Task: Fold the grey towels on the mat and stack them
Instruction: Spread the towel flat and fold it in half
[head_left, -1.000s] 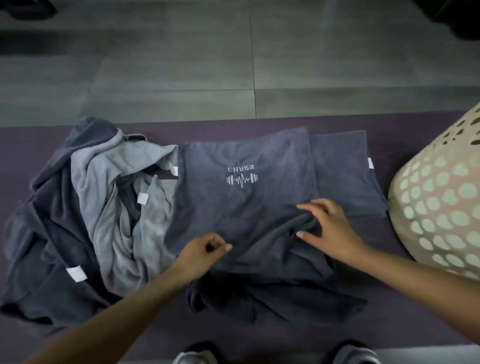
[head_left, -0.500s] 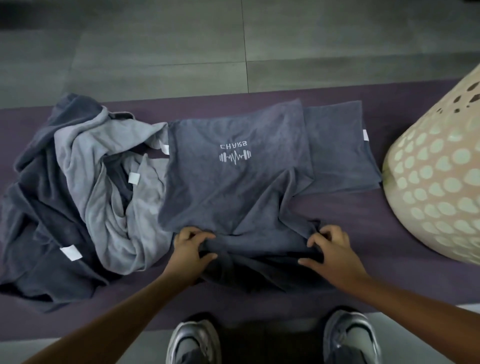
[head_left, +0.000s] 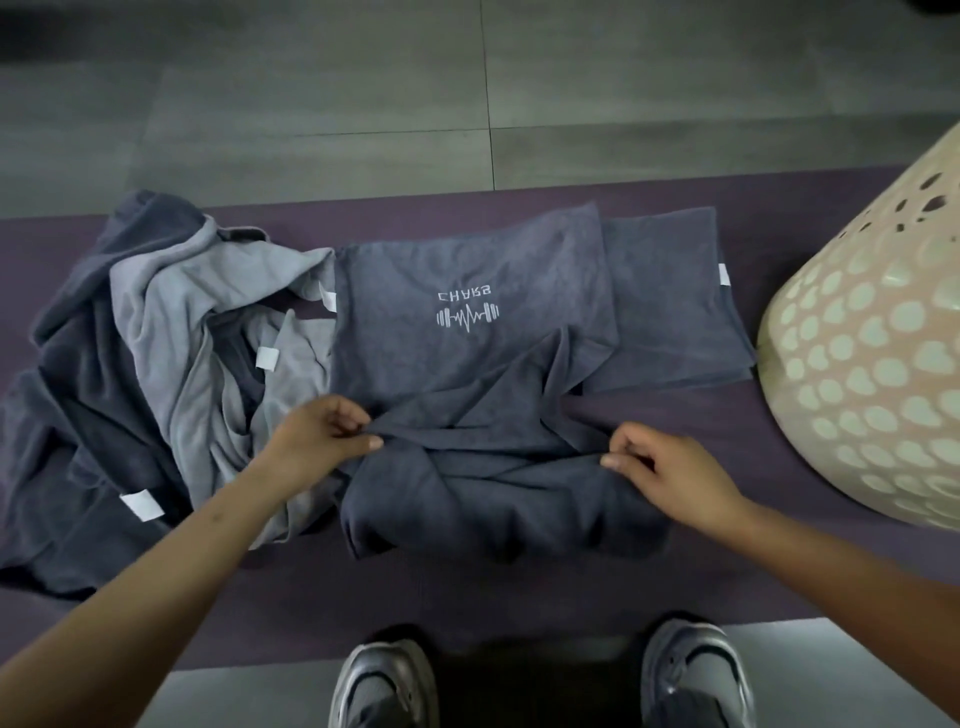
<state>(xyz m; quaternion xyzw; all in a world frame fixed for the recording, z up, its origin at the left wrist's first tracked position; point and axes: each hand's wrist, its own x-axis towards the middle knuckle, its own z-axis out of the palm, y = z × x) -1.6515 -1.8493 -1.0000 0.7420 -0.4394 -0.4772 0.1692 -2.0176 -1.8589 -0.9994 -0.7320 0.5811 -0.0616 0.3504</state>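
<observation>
Head view: logo towel mid-fold on purple mat.
Left hand and right hand each pinch a bunched fold of it, one per side, equally near. Long axis runs away from the person; near half rumpled below the hands. Folded towel far right, unfolded pile left.
</observation>
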